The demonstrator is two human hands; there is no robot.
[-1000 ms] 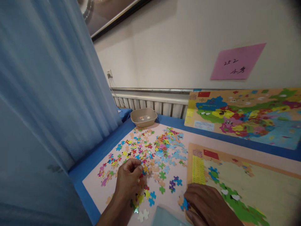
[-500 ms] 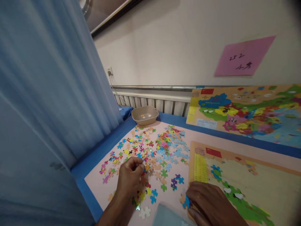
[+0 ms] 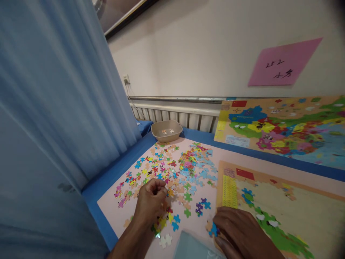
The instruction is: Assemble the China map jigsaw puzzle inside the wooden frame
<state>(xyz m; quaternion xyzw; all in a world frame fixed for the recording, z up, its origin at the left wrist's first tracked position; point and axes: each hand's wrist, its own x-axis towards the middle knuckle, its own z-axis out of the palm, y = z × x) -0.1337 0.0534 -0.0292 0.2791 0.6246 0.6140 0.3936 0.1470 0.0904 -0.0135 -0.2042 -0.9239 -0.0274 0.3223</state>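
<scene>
My left hand [image 3: 152,199] hovers over the scattered jigsaw puzzle pieces [image 3: 185,163], thumb and forefinger pressed together. Whatever is in that pinch, if anything, is too small to make out. At the left edge of the puzzle board [image 3: 219,190], my right hand [image 3: 237,228] is closed, fingers curled over a small joined cluster of puzzle pieces [image 3: 214,230] in blue and peach. Part of this cluster is hidden under the fingers. Between the hands lie purple and blue pieces [image 3: 202,207]. The board carries a partly filled map with a green strip [image 3: 280,230].
A beige basin [image 3: 166,131] with a few pieces stands at the back. A finished map picture [image 3: 269,129] leans against the radiator [image 3: 194,120]. A pale blue-grey flat item [image 3: 192,248] lies at the front. Blue curtain [image 3: 67,90] hangs on the left.
The view has shifted very slightly. Both hands keep nearly the same place and pose, and the pieces lie as before.
</scene>
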